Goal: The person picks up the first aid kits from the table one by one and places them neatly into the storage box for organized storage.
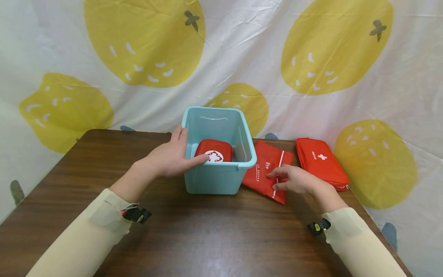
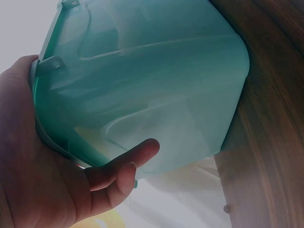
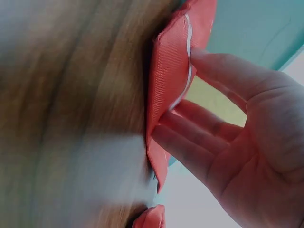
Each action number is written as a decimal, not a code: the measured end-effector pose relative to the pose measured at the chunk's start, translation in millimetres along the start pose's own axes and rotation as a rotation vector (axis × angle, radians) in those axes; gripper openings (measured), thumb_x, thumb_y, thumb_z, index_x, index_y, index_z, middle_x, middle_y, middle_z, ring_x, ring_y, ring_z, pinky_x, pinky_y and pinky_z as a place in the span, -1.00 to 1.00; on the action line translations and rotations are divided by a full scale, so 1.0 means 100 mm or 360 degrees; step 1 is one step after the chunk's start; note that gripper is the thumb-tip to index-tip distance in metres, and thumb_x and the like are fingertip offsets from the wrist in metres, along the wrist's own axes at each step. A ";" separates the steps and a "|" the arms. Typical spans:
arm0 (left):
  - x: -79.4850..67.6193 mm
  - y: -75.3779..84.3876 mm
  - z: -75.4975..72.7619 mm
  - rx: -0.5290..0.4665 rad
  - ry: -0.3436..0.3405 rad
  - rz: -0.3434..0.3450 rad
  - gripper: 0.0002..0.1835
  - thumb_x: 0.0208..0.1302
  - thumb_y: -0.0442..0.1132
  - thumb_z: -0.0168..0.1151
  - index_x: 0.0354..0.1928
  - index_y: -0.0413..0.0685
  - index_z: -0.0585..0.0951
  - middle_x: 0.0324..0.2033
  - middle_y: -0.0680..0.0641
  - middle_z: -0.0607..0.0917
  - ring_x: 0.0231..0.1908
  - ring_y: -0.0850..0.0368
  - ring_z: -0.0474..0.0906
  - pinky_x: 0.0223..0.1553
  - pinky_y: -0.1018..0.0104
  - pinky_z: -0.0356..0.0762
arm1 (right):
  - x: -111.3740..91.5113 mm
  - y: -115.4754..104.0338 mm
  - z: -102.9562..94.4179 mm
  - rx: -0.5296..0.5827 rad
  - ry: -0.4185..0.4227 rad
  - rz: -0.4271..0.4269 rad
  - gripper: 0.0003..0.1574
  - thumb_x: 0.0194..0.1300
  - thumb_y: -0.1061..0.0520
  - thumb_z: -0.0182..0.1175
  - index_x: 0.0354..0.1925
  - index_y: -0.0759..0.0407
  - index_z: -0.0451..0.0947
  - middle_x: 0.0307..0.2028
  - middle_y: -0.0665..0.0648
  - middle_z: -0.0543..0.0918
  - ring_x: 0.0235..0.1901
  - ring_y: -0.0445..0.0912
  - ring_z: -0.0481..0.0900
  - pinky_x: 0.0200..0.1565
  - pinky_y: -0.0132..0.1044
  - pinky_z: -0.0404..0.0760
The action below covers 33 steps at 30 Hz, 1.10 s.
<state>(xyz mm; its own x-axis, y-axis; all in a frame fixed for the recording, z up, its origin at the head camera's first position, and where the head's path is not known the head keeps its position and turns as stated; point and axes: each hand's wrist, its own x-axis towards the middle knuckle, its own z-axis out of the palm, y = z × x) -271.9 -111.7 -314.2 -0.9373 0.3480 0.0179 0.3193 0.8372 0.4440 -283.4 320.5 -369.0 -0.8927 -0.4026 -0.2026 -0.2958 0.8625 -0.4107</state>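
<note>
A light blue plastic bin (image 1: 215, 179) stands on the table, with a red case (image 1: 216, 146) bearing a round white emblem inside it. My left hand (image 1: 172, 156) rests against the bin's left side, fingers straight, thumb over the front rim. In the left wrist view, fingers (image 2: 124, 159) extend along the bin's outer wall. Right of the bin lies a flat red pouch (image 1: 263, 186) with a white stripe, partly behind the bin. My right hand (image 1: 294, 179) touches it; in the right wrist view thumb and fingers (image 3: 190, 137) are spread apart on its surface.
A second red pouch (image 1: 320, 161) with a white cross lies near the right edge of the brown wooden table (image 1: 207, 238). Behind the table hangs a white curtain (image 1: 242, 46) with yellow fruit prints.
</note>
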 end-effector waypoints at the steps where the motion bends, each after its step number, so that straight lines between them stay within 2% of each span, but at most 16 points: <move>1: 0.00 0.00 0.00 0.0003 0.0001 0.0000 0.41 0.32 0.69 0.03 0.78 -0.18 -0.26 0.78 -0.20 -0.18 0.34 -0.35 0.60 0.37 -0.24 0.59 | -0.02 0.00 0.00 0.0002 -0.0010 -0.0001 -0.44 0.43 0.02 0.49 0.35 -0.03 0.71 0.27 0.18 0.64 0.23 0.14 0.57 0.21 0.07 0.71; 10: 0.01 -0.01 0.00 0.0007 -0.0007 0.0004 0.42 0.32 0.70 0.03 0.78 -0.19 -0.25 0.78 -0.21 -0.18 0.33 -0.35 0.61 0.38 -0.24 0.59 | -0.22 -0.07 0.05 0.0152 -0.0092 -0.0079 -0.52 0.33 0.12 0.56 0.20 -0.09 0.78 0.21 0.09 0.63 0.24 0.10 0.56 0.17 -0.06 0.73; 13: 0.01 -0.01 0.00 0.0009 -0.0005 0.0002 0.43 0.31 0.71 0.03 0.78 -0.19 -0.25 0.77 -0.20 -0.18 0.33 -0.35 0.61 0.38 -0.24 0.59 | -0.29 -0.13 0.06 0.0143 -0.0119 -0.0124 -0.52 0.31 0.10 0.58 0.18 -0.12 0.78 0.20 0.07 0.63 0.22 0.07 0.55 0.13 -0.12 0.69; 19: 0.01 -0.01 0.00 0.0005 -0.0003 -0.0007 0.43 0.31 0.70 0.05 0.78 -0.17 -0.26 0.77 -0.21 -0.17 0.29 -0.33 0.63 0.35 -0.24 0.62 | -0.36 -0.16 0.07 0.0085 -0.0158 -0.0167 -0.53 0.31 -0.05 0.59 0.17 -0.22 0.77 0.19 0.05 0.62 0.18 0.07 0.55 0.06 -0.16 0.70; 20: 0.01 -0.01 0.00 0.0005 -0.0003 -0.0009 0.43 0.31 0.70 0.05 0.78 -0.17 -0.26 0.77 -0.21 -0.17 0.29 -0.33 0.64 0.34 -0.24 0.62 | -0.35 -0.10 0.07 0.0059 -0.0147 -0.0233 -0.54 0.34 -0.08 0.56 0.19 -0.21 0.76 0.17 0.05 0.62 0.14 0.05 0.56 0.01 -0.19 0.70; 23: 0.01 -0.01 0.00 0.0005 -0.0008 -0.0013 0.43 0.30 0.70 0.05 0.78 -0.16 -0.26 0.77 -0.20 -0.17 0.28 -0.31 0.64 0.32 -0.24 0.64 | -0.34 -0.09 0.02 -0.0022 -0.0083 -0.0232 -0.45 0.39 -0.20 0.51 0.28 -0.14 0.73 0.17 0.11 0.62 0.07 0.03 0.59 -0.03 -0.15 0.72; 26: 0.02 0.00 0.01 0.0011 -0.0006 -0.0010 0.42 0.30 0.70 0.04 0.78 -0.16 -0.25 0.76 -0.20 -0.15 0.26 -0.29 0.65 0.30 -0.24 0.65 | -0.29 -0.08 -0.04 -0.0128 0.0070 -0.0122 -0.31 0.45 -0.23 0.44 0.40 0.01 0.64 0.18 0.23 0.61 0.02 0.03 0.63 -0.03 -0.07 0.75; 27: 0.02 0.00 0.01 0.0012 -0.0006 -0.0010 0.42 0.30 0.71 0.04 0.78 -0.15 -0.25 0.76 -0.20 -0.14 0.26 -0.29 0.64 0.30 -0.24 0.66 | -0.27 -0.13 -0.07 -0.0157 0.0107 -0.0018 -0.26 0.44 -0.22 0.44 0.43 0.04 0.60 0.19 0.27 0.60 0.03 0.07 0.64 0.01 0.00 0.77; 29: 0.02 0.00 0.01 0.0014 -0.0002 -0.0007 0.42 0.30 0.71 0.03 0.78 -0.15 -0.25 0.76 -0.20 -0.14 0.26 -0.29 0.65 0.30 -0.24 0.66 | -0.19 -0.10 -0.10 -0.0200 0.0179 0.0092 -0.18 0.47 -0.17 0.42 0.51 0.14 0.50 0.20 0.36 0.59 0.05 0.11 0.63 0.00 0.04 0.78; 33: 0.02 -0.01 0.01 0.0012 0.0001 -0.0005 0.42 0.29 0.71 0.03 0.78 -0.14 -0.24 0.76 -0.19 -0.13 0.25 -0.29 0.65 0.30 -0.24 0.66 | -0.02 -0.02 -0.14 -0.0202 0.0204 0.0285 -0.03 0.50 -0.15 0.38 0.63 0.23 0.29 0.30 0.48 0.54 0.20 0.28 0.53 0.09 0.16 0.77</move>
<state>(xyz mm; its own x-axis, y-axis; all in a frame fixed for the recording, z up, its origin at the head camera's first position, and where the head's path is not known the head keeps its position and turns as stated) -273.5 -111.6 -315.2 -0.9383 0.3454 0.0170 0.3176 0.8413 0.4373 -285.3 323.6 -355.4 -0.9681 -0.2049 -0.1446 -0.1622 0.9513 -0.2620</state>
